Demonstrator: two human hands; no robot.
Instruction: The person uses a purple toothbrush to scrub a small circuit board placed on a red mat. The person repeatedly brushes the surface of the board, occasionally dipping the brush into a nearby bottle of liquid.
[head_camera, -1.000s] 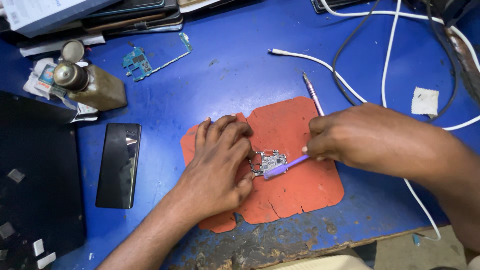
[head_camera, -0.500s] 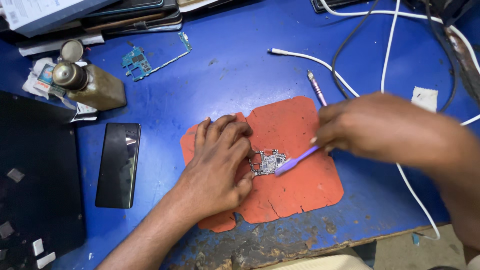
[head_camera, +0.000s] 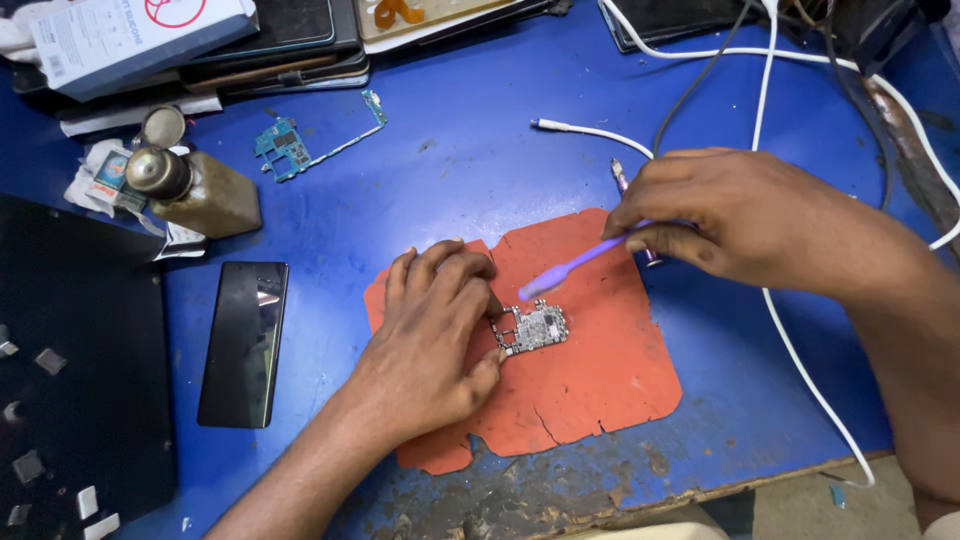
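A small grey circuit board (head_camera: 535, 327) lies on an orange mat (head_camera: 600, 370) on the blue table (head_camera: 450, 190). My left hand (head_camera: 435, 335) rests on the mat, its fingertips pinning the board's left edge. Raised above the mat's right part, my right hand (head_camera: 740, 215) grips a purple brush (head_camera: 575, 265). The brush head hovers just above and left of the board, not touching it.
A black phone (head_camera: 243, 340) lies left of the mat. Behind it stand a brass-coloured bottle (head_camera: 195, 190) and a blue-green circuit board (head_camera: 290, 145). White cables (head_camera: 770, 80) run across the right side. A black panel (head_camera: 70, 370) covers the left edge. The table's front edge is worn.
My right hand has lifted and moved up and to the right, carrying the purple brush off the circuit board. My left hand has stayed on the board.
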